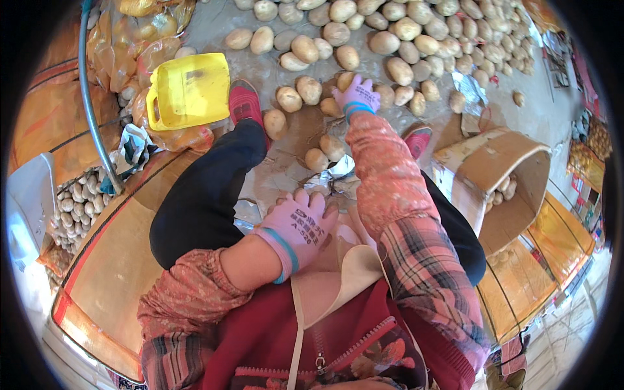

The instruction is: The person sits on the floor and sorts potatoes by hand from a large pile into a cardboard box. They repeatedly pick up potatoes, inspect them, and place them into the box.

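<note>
My right hand [360,95], in a pink glove with a blue cuff, reaches forward onto a potato [345,81] on the floor; its fingers rest at the potato, and I cannot tell whether they grip it. My left hand [298,225], gloved alike, is close to my body above my lap, over the pink apron, its fingers pointing forward; its palm side is hidden. Loose potatoes [308,90] lie around the right hand. Two more [331,147] lie between my feet, near a crumpled silvery wrapper [342,167]. A large heap of potatoes [438,29] spreads at the upper right.
A cut yellow plastic jug [192,91] lies left of my left shoe, by orange mesh bags [109,53]. A bent metal bar [92,107] stands at the left. At the right a cardboard box [514,204] holds some potatoes, near orange sacks [516,287].
</note>
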{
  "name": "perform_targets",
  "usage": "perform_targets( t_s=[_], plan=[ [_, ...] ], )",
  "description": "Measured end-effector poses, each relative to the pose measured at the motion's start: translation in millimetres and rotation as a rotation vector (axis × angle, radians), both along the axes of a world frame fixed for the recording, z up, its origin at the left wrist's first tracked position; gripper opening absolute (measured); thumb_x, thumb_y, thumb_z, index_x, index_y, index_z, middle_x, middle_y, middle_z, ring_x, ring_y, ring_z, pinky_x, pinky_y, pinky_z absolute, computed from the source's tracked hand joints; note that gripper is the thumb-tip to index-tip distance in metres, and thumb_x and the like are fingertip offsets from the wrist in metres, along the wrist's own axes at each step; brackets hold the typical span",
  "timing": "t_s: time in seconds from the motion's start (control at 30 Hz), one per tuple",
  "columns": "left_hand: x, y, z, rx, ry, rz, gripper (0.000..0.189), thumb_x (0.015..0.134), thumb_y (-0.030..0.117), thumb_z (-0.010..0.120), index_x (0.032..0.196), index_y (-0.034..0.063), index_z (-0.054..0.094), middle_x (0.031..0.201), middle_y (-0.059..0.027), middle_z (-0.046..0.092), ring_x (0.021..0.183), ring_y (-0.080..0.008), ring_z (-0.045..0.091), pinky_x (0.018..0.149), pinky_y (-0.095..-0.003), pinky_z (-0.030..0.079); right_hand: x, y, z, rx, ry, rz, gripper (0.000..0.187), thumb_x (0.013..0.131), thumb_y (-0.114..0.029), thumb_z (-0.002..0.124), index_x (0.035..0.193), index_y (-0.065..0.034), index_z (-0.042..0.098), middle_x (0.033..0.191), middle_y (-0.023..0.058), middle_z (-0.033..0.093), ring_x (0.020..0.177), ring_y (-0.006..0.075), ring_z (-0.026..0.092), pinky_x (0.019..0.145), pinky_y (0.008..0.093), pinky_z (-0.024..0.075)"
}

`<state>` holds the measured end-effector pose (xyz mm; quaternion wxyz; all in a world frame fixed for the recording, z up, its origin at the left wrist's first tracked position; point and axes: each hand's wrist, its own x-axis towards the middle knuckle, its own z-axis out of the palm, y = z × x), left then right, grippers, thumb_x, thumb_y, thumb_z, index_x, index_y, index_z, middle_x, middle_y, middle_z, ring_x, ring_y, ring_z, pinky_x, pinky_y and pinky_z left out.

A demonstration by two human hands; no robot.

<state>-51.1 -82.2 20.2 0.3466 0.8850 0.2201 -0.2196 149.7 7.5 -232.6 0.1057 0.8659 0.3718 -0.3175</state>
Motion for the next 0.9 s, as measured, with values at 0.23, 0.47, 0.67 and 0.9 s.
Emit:
perform_targets(
  t_s=[0.23, 0.47, 0.67, 0.9],
  plan=[
    [4.6, 14.2, 0.9, -0.070, 0.056, -0.025, 0.043, 0.088, 0.036, 0.058, 0.120, 0.0063, 0.054, 0.106, -0.0139, 0.054, 0.097, -0.0313, 0.055, 0.080, -0.0431, 0.046, -0.8, -11.3, -30.4, -0.106, 0.043, -0.398, 0.089, 0.066, -0.049, 0.082, 0.141, -0.0188, 0.043, 0.148, 0.0138, 0.030, 0.135, 0.0408, 0.033, 0.103, 0.0518, 0.0439],
    [1.2, 11.7, -1.2, 0.008, 0.145, -0.071, 0.051, 0.088, 0.038, 0.057, 0.127, 0.0066, 0.050, 0.110, -0.0151, 0.054, 0.104, -0.0330, 0.055, 0.085, -0.0456, 0.047, 53.9, -99.1, 30.2, 0.895, 1.694, -1.018, 0.051, 0.078, -0.031, 0.071, 0.120, -0.0071, 0.055, 0.114, 0.0119, 0.060, 0.104, 0.0324, 0.061, 0.089, 0.0528, 0.0523],
    [28.6, 3.0, -7.1, 0.178, -0.208, 0.158, 0.084, 0.085, 0.050, 0.062, 0.148, 0.0055, 0.029, 0.136, -0.0245, 0.042, 0.130, -0.0407, 0.040, 0.105, -0.0504, 0.037, 26.6, -163.5, 139.6, 0.890, 2.192, -1.007, 0.071, 0.076, -0.029, 0.070, 0.139, -0.0077, 0.044, 0.138, 0.0134, 0.052, 0.125, 0.0371, 0.051, 0.108, 0.0553, 0.0394],
    [56.9, -4.0, -15.2, -0.103, -0.163, 0.203, 0.099, 0.084, 0.056, 0.062, 0.151, -0.0016, 0.018, 0.150, -0.0299, 0.028, 0.137, -0.0408, 0.037, 0.113, -0.0442, 0.033, 17.8, -203.0, 179.9, 1.380, 2.135, -0.831, 0.061, 0.075, -0.033, 0.072, 0.126, -0.0063, 0.052, 0.131, 0.0172, 0.056, 0.121, 0.0359, 0.054, 0.107, 0.0546, 0.0403]
  ],
)
